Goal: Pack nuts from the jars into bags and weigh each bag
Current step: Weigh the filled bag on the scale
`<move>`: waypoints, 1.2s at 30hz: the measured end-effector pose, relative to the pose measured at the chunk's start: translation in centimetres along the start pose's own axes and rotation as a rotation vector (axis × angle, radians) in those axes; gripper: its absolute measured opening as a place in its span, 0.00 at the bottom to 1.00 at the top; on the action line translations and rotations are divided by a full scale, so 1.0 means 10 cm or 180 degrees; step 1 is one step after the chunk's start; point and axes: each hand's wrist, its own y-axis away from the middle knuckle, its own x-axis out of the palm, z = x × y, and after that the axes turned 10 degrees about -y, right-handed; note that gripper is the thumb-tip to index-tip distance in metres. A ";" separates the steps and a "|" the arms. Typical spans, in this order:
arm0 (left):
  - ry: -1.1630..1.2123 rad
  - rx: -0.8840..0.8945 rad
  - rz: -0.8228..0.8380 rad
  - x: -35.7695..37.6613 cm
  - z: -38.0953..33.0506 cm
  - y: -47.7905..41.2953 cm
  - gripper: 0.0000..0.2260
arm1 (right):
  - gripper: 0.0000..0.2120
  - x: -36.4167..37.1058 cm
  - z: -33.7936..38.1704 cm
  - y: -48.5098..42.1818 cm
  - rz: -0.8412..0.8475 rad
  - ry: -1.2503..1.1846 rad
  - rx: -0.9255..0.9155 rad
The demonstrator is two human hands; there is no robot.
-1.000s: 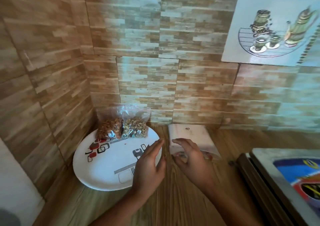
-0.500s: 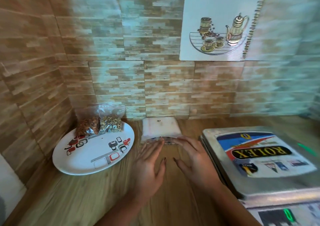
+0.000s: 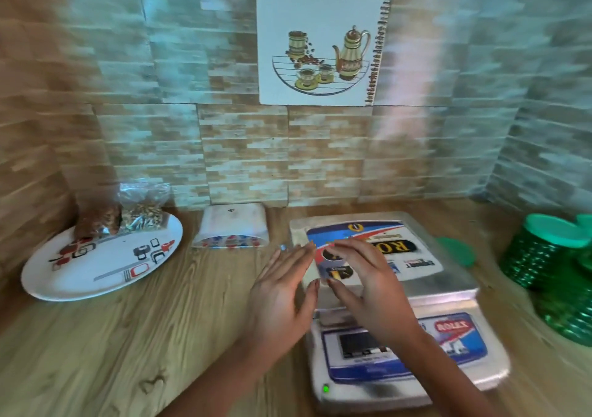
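My left hand (image 3: 282, 291) and my right hand (image 3: 365, 282) hover close together over the left edge of the digital scale (image 3: 448, 275). Between them they pinch a thin clear plastic bag (image 3: 323, 266), faint and blurred, with the scale's label showing through it. Two filled bags of nuts (image 3: 99, 221) lean against the wall at the back of the white patterned plate (image 3: 96, 275) on the left. A white pack of bags (image 3: 234, 224) lies by the wall between plate and scale. Green jars (image 3: 538, 250) with green lids stand at the right edge.
The scale's display panel (image 3: 362, 344) faces me, with a small green light lit at its front left. A loose green lid (image 3: 458, 250) lies behind the scale's right side. Tiled walls close the counter at the back and left. Bare wooden counter (image 3: 128, 352) lies at the front left.
The view has swung right, bringing in the whole scale and the green jars. Both hands have left the white pack and now hold a clear bag over the scale's left edge.
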 end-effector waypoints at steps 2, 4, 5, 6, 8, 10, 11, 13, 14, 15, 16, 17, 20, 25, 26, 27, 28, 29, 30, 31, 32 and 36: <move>0.0031 0.0042 0.0035 0.08 -0.23 0.00 0.20 | 0.20 -0.22 -0.05 0.13 -0.0006 0.0025 -0.0007; 0.0073 0.0067 0.0083 0.16 -0.44 0.00 0.20 | 0.20 -0.41 -0.10 0.25 -0.0013 0.0073 -0.0015; 0.0104 0.0078 0.0094 0.20 -0.53 0.00 0.20 | 0.20 -0.49 -0.13 0.30 -0.0017 0.0112 -0.0014; 0.0117 0.0086 0.0103 0.24 -0.61 0.01 0.20 | 0.19 -0.55 -0.16 0.35 -0.0026 0.0151 0.0003; 0.0103 0.0123 0.0111 0.32 -0.78 0.03 0.21 | 0.19 -0.71 -0.20 0.47 -0.0050 0.0211 0.0097; 0.0065 0.0164 0.0152 0.39 -0.91 0.03 0.21 | 0.20 -0.84 -0.23 0.55 -0.0073 0.0177 0.0184; 0.0041 0.0182 0.0170 0.42 -0.98 0.03 0.21 | 0.21 -0.91 -0.25 0.60 -0.0089 0.0181 0.0186; 0.0021 0.0190 0.0207 0.45 -1.05 0.02 0.21 | 0.21 -0.99 -0.27 0.64 -0.0089 0.0257 0.0154; 0.0018 0.0215 0.0221 0.48 -1.11 0.00 0.21 | 0.22 -1.05 -0.28 0.68 -0.0091 0.0301 0.0183; 0.0022 0.0241 0.0238 0.50 -1.14 -0.01 0.21 | 0.22 -1.09 -0.30 0.70 -0.0104 0.0332 0.0214; 0.0019 0.0268 0.0249 0.52 -1.17 -0.02 0.20 | 0.22 -1.12 -0.32 0.73 -0.0129 0.0356 0.0236; 0.0022 0.0306 0.0286 0.55 -1.20 -0.04 0.20 | 0.22 -1.16 -0.35 0.76 -0.0171 0.0380 0.0271; 0.0003 0.0363 0.0369 0.65 -1.29 -0.10 0.20 | 0.23 -1.26 -0.41 0.84 -0.0248 0.0419 0.0347; -0.0049 0.0505 0.0578 0.87 -1.42 -0.27 0.21 | 0.23 -1.45 -0.62 0.90 -0.0266 0.0548 0.0511; -0.0123 0.0555 0.0626 0.90 -1.46 -0.33 0.20 | 0.23 -1.49 -0.67 0.90 -0.0272 0.0569 0.0538; -0.0186 0.0595 0.0714 0.95 -1.50 -0.41 0.20 | 0.23 -1.53 -0.73 0.89 -0.0293 0.0599 0.0571; -0.0241 0.0620 0.0814 0.98 -1.54 -0.49 0.19 | 0.23 -1.56 -0.78 0.89 -0.0309 0.0635 0.0598; -0.0233 0.0656 0.1040 1.06 -1.58 -0.60 0.20 | 0.23 -1.61 -0.86 0.89 -0.0331 0.0683 0.0633; -0.0211 0.0697 0.1283 1.11 -1.59 -0.71 0.21 | 0.23 -1.65 -0.91 0.88 -0.0350 0.0706 0.0669; -0.0220 0.0745 0.1462 1.18 -1.60 -0.82 0.21 | 0.23 -1.69 -0.96 0.88 -0.0364 0.0697 0.0701; -0.0213 0.0770 0.1590 1.29 -1.62 -0.96 0.22 | 0.22 -1.75 -1.05 0.87 -0.0368 0.0689 0.0737; -0.0283 0.0901 0.2353 1.78 -1.66 -1.45 0.23 | 0.20 -1.94 -1.35 0.89 -0.0266 0.0759 0.0824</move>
